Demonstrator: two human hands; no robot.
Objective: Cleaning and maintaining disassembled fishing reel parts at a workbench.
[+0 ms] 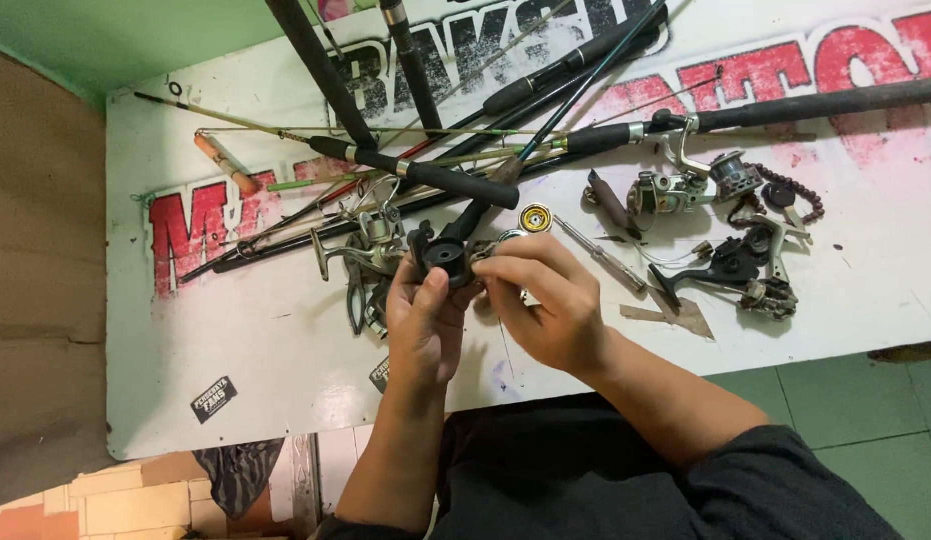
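1. Fishing rods (425, 175) are lying crossed over the white board (265, 340), upper left.
2. At centre, the left hand (422, 325) is gripping a black reel body (443, 255).
3. The right hand (545, 305) is pinching a small part against it.
4. Dismantled reels (705, 185) are sitting right.

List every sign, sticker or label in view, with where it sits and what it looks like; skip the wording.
Signboard: used as the worktop under both hands, a large white rectangle with big worn red and black lettering.
Small sticker: near the board's front left edge, a black tilted rectangle with white print.
Second sticker: at the front edge beside the left hand, dark, partly hidden.
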